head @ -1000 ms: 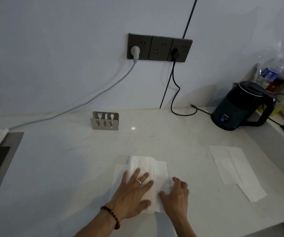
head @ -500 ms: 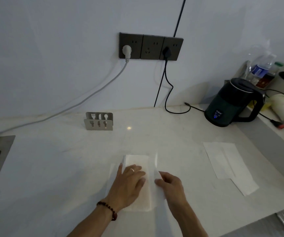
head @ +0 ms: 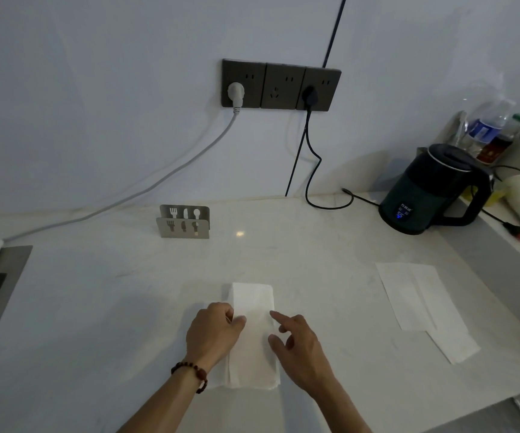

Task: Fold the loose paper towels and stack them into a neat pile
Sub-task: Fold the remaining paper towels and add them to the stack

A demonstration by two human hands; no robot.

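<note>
The towel (head: 252, 332), a wide sheet a second ago, now lies folded into a narrow strip on the near counter (head: 315, 260); my left hand (head: 213, 334) pinches its left edge, my right hand (head: 299, 345) rests half-open holding nothing, so stacking comes next.

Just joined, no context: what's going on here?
A person is folding paper towels on a counter. Both hands rest on a folded towel lying flat in front of them: the left hand curled over its left edge, the right hand at its right edge with the index finger extended onto it. Two more towels lie flat and overlapping off to the right, not yet stacked with this one. A kettle stands further back on the right.
</note>
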